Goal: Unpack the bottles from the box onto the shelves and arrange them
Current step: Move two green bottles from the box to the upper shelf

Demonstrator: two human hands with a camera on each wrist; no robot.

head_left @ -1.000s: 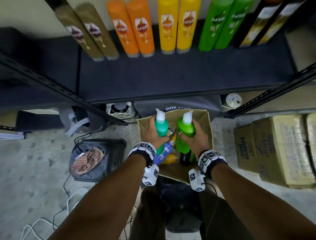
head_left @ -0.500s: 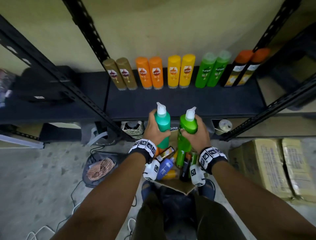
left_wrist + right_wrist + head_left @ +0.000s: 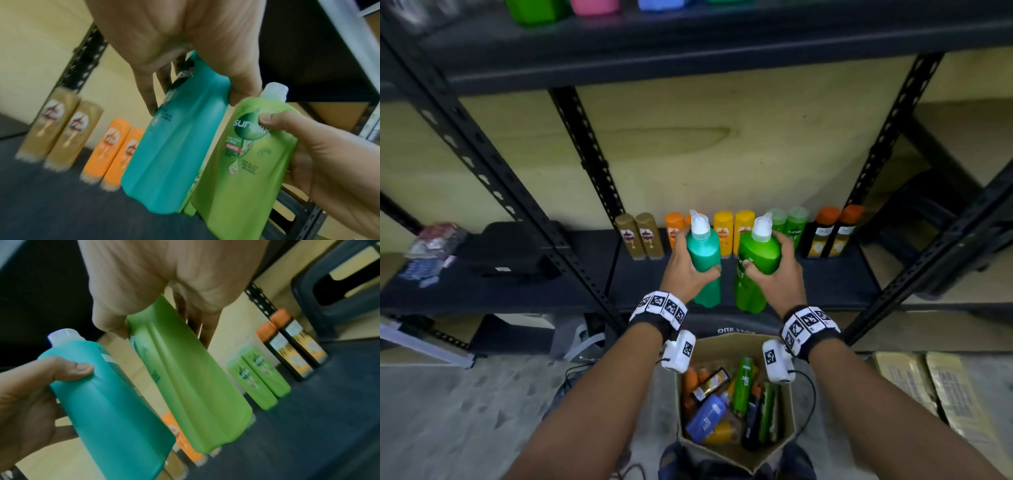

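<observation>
My left hand (image 3: 685, 270) grips a teal bottle (image 3: 704, 263) with a white cap, held upright in front of the dark shelf (image 3: 571, 291). My right hand (image 3: 774, 274) grips a light green bottle (image 3: 755, 270) with a white cap beside it. In the left wrist view the teal bottle (image 3: 176, 139) hangs under the palm, with the green bottle (image 3: 242, 165) to its right. The right wrist view shows the green bottle (image 3: 189, 382) and the teal bottle (image 3: 107, 402). The open cardboard box (image 3: 787, 421) on the floor below holds several more bottles.
A row of bottles stands at the back of the shelf: brown (image 3: 639, 236), orange (image 3: 674, 229), yellow (image 3: 732, 233), green (image 3: 792, 226), black with orange caps (image 3: 832, 233). Black perforated posts (image 3: 589, 154) frame the bay. An upper shelf (image 3: 688, 44) runs overhead. Cartons (image 3: 941, 397) lie at right.
Both hands have lifted the two bottles out of the box and up to shelf height. The view has tilted upward, and the upper shelf now shows.
</observation>
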